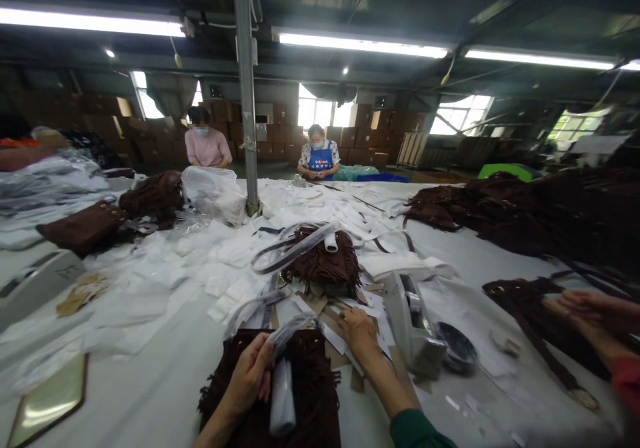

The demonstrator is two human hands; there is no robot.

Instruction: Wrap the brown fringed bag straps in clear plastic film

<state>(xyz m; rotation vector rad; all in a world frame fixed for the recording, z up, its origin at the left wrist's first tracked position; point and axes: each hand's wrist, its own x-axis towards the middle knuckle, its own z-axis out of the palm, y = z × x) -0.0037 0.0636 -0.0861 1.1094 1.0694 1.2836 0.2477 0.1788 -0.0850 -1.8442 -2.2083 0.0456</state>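
Observation:
A brown fringed bag (300,395) lies on the white table right in front of me. My left hand (250,378) is closed round a plastic-wrapped strap roll (283,395) that rests on the bag. My right hand (357,331) reaches forward past the bag, fingers down on the paper and cardboard pieces (330,315) there. Whether it grips any of them is hidden. A second brown fringed bag (325,261), with a wrapped strap across it, sits just beyond.
A tape dispenser (415,321) stands right of my right hand. Another person's hands (590,311) work on a brown strap at the right edge. Piles of brown bags (525,211) and white paper (165,275) cover the table. Two people sit at its far side.

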